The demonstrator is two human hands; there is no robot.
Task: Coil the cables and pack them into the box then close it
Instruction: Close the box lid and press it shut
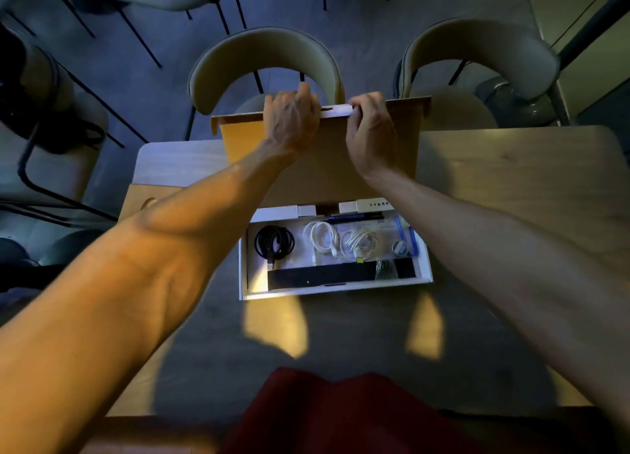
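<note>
Lid [405, 147] of box [243, 269] upright on worktop [511, 181]; I see left hand [291, 119] and right hand [371, 129] curled over its top edge. Black cable [274, 242], white cables [322, 237] coiled inside.

A beige chair [266, 49] stands just beyond the fingers [304, 92]; a second chair [484, 41] stands beyond and right of them. The wooden table [511, 181] lies below them. A red cloth [341, 416] lies well short of them, at the table's near edge.
</note>
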